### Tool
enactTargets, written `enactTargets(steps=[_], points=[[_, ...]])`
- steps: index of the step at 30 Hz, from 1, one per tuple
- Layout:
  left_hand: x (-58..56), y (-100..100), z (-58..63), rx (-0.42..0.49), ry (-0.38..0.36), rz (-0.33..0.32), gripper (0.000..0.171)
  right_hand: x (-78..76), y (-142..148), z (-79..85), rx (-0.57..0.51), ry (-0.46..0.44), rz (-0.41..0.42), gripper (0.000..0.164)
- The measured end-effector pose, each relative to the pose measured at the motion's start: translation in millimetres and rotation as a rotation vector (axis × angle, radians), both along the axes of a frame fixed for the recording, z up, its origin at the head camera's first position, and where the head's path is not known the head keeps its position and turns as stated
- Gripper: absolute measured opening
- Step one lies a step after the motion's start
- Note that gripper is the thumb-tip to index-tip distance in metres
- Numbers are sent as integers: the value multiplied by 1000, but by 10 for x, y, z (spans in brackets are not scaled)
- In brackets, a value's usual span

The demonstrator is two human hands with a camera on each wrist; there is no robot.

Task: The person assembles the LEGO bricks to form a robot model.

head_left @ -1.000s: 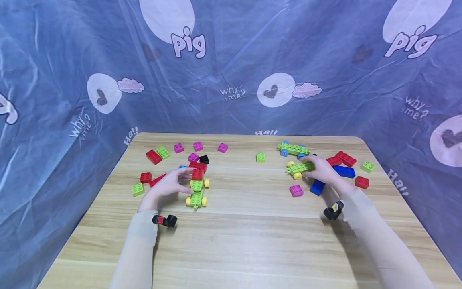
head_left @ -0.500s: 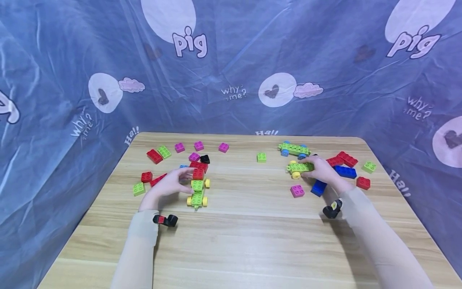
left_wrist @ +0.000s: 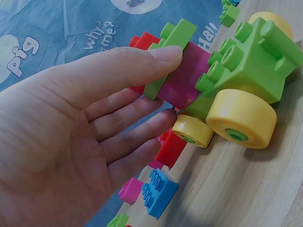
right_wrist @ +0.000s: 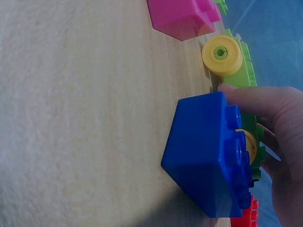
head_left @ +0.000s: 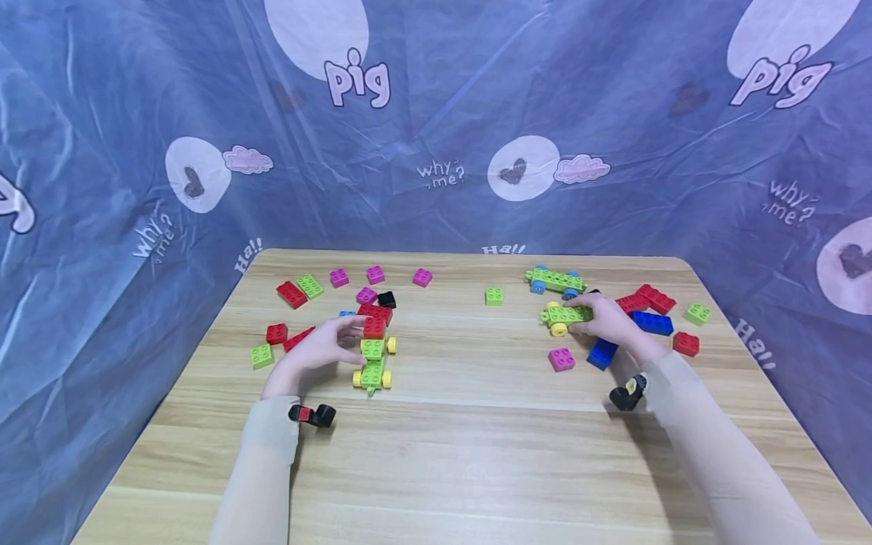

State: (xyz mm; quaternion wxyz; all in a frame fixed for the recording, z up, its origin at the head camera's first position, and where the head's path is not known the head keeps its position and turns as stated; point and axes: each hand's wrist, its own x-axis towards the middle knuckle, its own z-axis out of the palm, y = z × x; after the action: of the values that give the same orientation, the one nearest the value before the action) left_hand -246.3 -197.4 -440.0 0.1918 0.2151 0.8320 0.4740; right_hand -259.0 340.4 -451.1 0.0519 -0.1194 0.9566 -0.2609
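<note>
On the left, a green wheeled car base [head_left: 372, 375] with yellow wheels carries a brick stack. The left wrist view shows a magenta brick [left_wrist: 189, 75] on the base, then a green brick [left_wrist: 177, 45] and a red brick [left_wrist: 142, 41]. My left hand [head_left: 322, 350] holds this stack, thumb over its near side and fingers behind it. Over on the right, my right hand [head_left: 606, 322] grips a second green car base [head_left: 564, 315] with yellow wheels, its far end hidden by the hand. A blue brick [right_wrist: 199, 137] stands close by that thumb.
A third green base [head_left: 555, 282] with blue wheels stands behind the right hand. Red bricks [head_left: 655, 298], a long blue brick [head_left: 652, 323] and a magenta brick [head_left: 562, 359] lie around it. More loose bricks, including a black brick [head_left: 386, 300], lie beyond the left hand.
</note>
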Motion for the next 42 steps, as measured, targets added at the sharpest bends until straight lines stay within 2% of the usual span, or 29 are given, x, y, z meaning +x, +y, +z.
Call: enactTargets(steps=[16,24,27,33,38,42], points=[[0,3,17,-17,11,-1,85,37,-7,41,11,11,-17,49],[41,-3,122,-21,66,11,85,78,-75,118,-6,81,-49,49],[62,20,162,-23,101,32,84,107,-123,150,-21,120,-61,49],[111,113,288,-20,223,88,76,162,-268,231,-52,194,-96,49],[186,219,428,0,306,134,70,241,-442,297,-115,204,-131,48],[264,348,512,-7,362,134,69,313,-616,335,-170,214,-127,46]])
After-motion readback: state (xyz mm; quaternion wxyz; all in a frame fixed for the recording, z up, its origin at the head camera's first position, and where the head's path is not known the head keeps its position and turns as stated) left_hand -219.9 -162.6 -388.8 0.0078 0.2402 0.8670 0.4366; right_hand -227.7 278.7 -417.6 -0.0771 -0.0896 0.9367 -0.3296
